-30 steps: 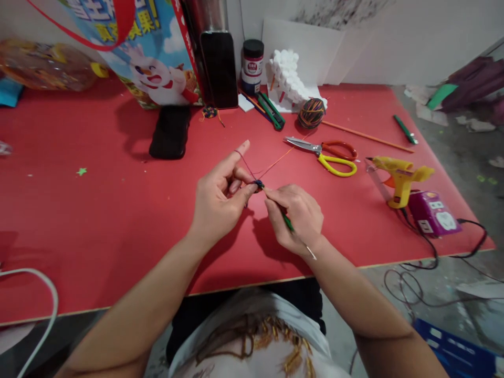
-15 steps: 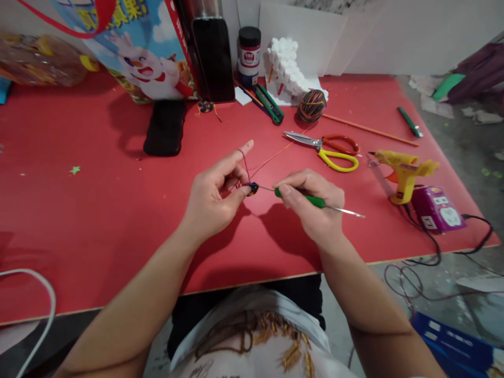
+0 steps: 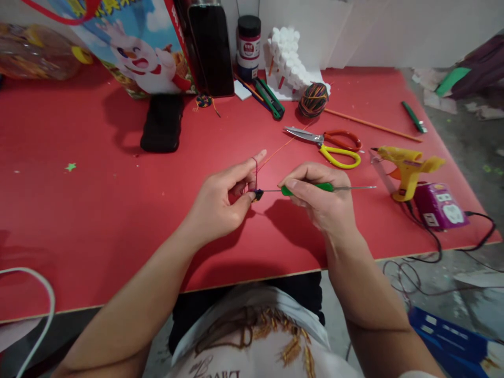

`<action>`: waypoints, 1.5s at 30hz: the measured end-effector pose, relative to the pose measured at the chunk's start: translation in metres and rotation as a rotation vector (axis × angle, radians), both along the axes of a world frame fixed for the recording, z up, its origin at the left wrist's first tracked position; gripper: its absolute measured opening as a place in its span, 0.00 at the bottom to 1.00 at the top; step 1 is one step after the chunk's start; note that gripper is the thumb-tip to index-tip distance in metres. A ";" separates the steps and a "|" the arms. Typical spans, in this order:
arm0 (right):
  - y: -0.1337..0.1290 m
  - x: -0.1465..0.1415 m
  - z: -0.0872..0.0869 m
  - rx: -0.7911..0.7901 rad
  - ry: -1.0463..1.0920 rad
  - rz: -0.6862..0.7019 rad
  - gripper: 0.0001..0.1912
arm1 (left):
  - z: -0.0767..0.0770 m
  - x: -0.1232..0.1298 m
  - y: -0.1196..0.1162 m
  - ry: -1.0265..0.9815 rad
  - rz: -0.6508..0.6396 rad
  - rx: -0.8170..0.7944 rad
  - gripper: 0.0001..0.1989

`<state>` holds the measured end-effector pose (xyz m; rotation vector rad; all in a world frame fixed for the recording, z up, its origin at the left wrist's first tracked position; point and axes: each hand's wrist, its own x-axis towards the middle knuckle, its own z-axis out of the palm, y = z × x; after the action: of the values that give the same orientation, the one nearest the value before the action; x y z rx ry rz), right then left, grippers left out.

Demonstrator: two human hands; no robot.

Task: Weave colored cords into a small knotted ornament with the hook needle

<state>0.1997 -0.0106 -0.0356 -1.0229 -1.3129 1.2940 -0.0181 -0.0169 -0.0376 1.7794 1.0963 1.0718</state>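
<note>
My left hand (image 3: pixel 226 197) pinches a small dark crocheted piece (image 3: pixel 258 196) between thumb and fingers, its index finger stretched out with yarn looped round it. From that finger the strand (image 3: pixel 277 150) runs back across the table to a multicoloured yarn ball (image 3: pixel 314 100). My right hand (image 3: pixel 321 197) grips a crochet hook by its green handle (image 3: pixel 325 187), the shaft lying level. The hook's thin left end reaches the crocheted piece; whether its tip is inside a stitch is too small to tell.
Scissors (image 3: pixel 325 142) lie beyond my right hand, with a yellow glue gun (image 3: pixel 405 168) and purple box (image 3: pixel 441 206) at the right. Behind are a green cutter (image 3: pixel 270 98), a dark-lidded jar (image 3: pixel 249 47), a propped phone (image 3: pixel 212 52) and a black case (image 3: pixel 162 123).
Both hands have shifted slightly right. The crochet hook has turned from sloping down rightward to nearly level, and my left index finger has lowered a little.
</note>
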 end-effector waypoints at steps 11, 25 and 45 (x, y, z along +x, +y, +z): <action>0.004 0.006 0.004 -0.138 0.097 0.087 0.06 | 0.003 0.001 0.001 -0.131 -0.135 -0.106 0.33; 0.006 0.002 0.001 -0.206 0.362 0.203 0.10 | 0.004 -0.004 0.005 -0.484 -0.183 -0.339 0.29; -0.006 -0.030 -0.012 -0.013 0.422 0.060 0.12 | 0.005 0.015 -0.004 -0.706 0.136 -0.309 0.17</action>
<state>0.1698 -0.0168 -0.0473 -0.6728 -1.0179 1.4700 -0.0030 -0.0206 -0.0325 0.9676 0.8754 1.3782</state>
